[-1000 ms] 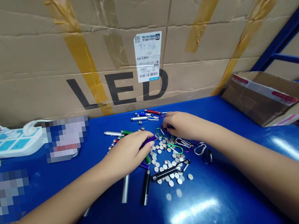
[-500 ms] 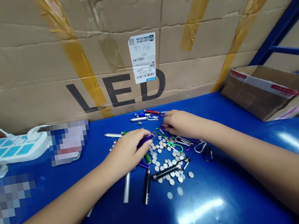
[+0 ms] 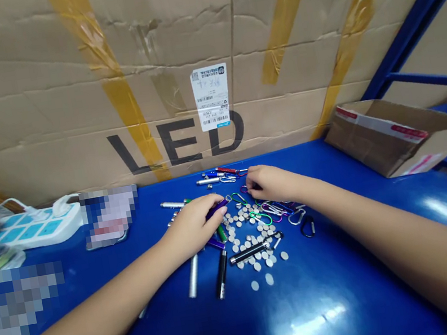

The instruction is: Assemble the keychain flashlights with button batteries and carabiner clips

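Observation:
My left hand (image 3: 196, 224) is closed around a small purple pen light (image 3: 216, 208) on the blue table (image 3: 323, 299). My right hand (image 3: 267, 183) is curled with its fingers pinched at the edge of a heap of coloured carabiner clips (image 3: 271, 211); what they hold is hidden. Between the hands lies a scatter of several silver button cells (image 3: 252, 237). A black pen light (image 3: 248, 253), a silver one (image 3: 193, 275) and another black one (image 3: 221, 273) lie near the left hand.
A big cardboard box marked LED (image 3: 176, 141) stands behind the table. An open small carton (image 3: 393, 133) sits at the right. A white power strip (image 3: 36, 226) lies at the left. More pen lights (image 3: 218, 175) lie by the big box.
The hands have stayed in almost the same spot on the pile; the view has shifted slightly, tilting and moving a little closer.

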`<move>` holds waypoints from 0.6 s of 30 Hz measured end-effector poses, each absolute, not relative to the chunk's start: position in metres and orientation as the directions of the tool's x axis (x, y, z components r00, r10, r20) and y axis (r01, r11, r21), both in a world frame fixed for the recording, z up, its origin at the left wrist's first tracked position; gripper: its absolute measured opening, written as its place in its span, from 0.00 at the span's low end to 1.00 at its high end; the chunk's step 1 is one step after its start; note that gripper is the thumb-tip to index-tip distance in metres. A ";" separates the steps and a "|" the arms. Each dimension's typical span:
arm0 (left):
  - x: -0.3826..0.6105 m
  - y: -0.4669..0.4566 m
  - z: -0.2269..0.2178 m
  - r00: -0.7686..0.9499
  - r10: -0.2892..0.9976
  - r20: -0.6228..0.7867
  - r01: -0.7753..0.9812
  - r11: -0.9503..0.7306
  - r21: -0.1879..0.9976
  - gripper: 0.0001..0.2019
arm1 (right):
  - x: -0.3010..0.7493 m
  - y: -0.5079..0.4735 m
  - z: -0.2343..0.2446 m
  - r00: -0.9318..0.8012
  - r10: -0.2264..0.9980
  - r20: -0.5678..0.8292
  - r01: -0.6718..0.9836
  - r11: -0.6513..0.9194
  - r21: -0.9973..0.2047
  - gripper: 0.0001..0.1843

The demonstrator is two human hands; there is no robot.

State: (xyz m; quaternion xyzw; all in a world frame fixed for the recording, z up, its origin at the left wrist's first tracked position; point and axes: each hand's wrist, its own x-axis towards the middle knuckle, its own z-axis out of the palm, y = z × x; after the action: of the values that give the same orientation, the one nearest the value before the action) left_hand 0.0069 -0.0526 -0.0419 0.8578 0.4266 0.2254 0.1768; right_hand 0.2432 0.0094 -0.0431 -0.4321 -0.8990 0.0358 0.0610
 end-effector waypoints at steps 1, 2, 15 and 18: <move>0.007 -0.053 -0.042 0.527 0.817 0.235 0.654 -0.567 0.501 0.12 | 0.242 0.010 -0.044 -0.621 0.779 0.087 0.772 0.627 -0.107 0.06; 0.007 -0.053 -0.043 0.516 0.824 0.234 0.657 -0.556 0.509 0.12 | 0.241 0.010 -0.045 -0.624 0.776 0.093 0.770 0.631 -0.099 0.06; 0.006 -0.054 -0.046 0.382 0.868 0.316 0.589 -0.493 0.641 0.14 | 0.234 0.003 -0.037 -0.656 0.741 0.145 0.701 0.669 -0.246 0.08; 0.008 -0.058 -0.043 0.375 0.869 0.323 0.631 -0.495 0.598 0.12 | 0.232 -0.004 -0.029 -0.665 0.740 0.103 0.668 0.650 -0.362 0.10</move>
State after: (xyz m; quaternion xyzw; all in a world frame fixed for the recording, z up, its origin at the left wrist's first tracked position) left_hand 0.0084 -0.0577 -0.0430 0.8068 0.4647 0.3105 0.1916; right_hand 0.2317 -0.0038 -0.0290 -0.3911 -0.9002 0.1481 0.1216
